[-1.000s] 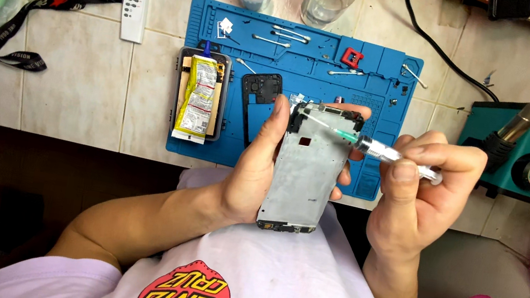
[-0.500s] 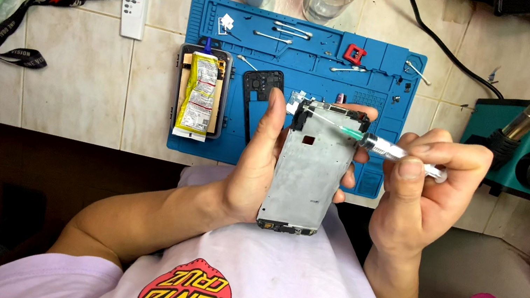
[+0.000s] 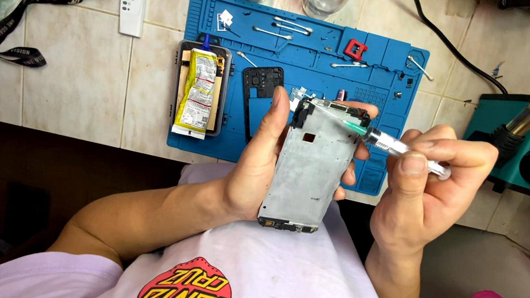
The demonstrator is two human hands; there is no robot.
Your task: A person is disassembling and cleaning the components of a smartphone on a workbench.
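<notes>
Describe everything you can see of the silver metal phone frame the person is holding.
The silver metal phone frame is a flat, dull grey rectangular plate with small cut-outs near its top and dark connector parts along its bottom edge. It is held roughly upright above the lap, its upper end over the blue work mat. The left hand clasps its left side, fingertips wrapping the right edge. A clear syringe in the right hand touches its top right corner.

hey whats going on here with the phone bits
A person holds a bare silver metal phone frame upright in the left hand, over their lap at the edge of a blue silicone repair mat. The right hand pinches a small clear syringe, its green-hubbed tip at the frame's top edge. A yellow glue tube lies on a phone body on the mat, beside a black plastic phone bezel.
</notes>
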